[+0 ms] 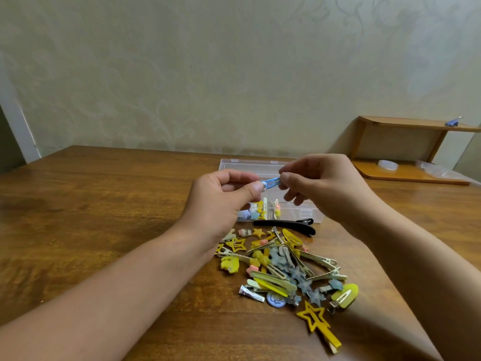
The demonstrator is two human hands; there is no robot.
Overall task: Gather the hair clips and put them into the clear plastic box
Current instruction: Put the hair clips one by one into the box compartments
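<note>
A small blue hair clip point(272, 182) is held in the air above the clear plastic box point(250, 166). My left hand point(221, 201) pinches its left end and my right hand point(325, 186) pinches its right end. The box lies open on the wooden table, with a few clips point(260, 211) in its near compartments, partly hidden by my hands. In front of the box lies a pile of several yellow, blue and cream hair clips point(283, 267). A long black clip point(286, 225) rests between the pile and the box.
A yellow star clip point(316, 321) lies at the pile's near edge. A wooden shelf point(406, 149) stands at the back right, with a tape roll point(387, 164), a plastic bag point(440, 171) and a blue clip point(453, 122) on top. The wall runs behind the table.
</note>
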